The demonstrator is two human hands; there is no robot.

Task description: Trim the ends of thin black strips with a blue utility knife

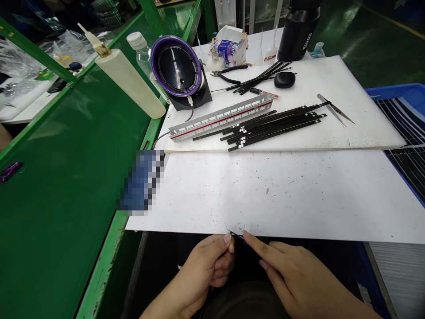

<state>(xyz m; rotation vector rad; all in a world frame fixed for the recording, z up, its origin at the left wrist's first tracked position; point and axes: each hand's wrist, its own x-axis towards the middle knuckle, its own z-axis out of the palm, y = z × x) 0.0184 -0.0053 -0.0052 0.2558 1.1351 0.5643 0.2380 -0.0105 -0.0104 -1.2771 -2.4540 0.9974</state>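
Observation:
At the table's near edge my left hand (217,259) is closed, its thumb pressed onto the curled fingers over what looks like a thin black strip (232,239); most of it is lost against the dark lap. My right hand (288,270) has its index finger stretched along a slim dark pointed tool (238,236), whose tip reaches the left thumb. The right hand's other fingers curl underneath, partly hidden. Beyond both hands, several black strips (275,126) lie in a loose pile on a white board (348,97), beside a long grey slotted tray (221,118) with a red line.
Tweezers (337,110), cutting pliers (229,74), more strips, a small black case (284,79) and a purple-rimmed fan (175,66) sit on the board. A squeeze bottle (129,82) leans by the green partition (66,177). Blue bins (398,91) of strips stand right. Dark specks dot the white table (299,199).

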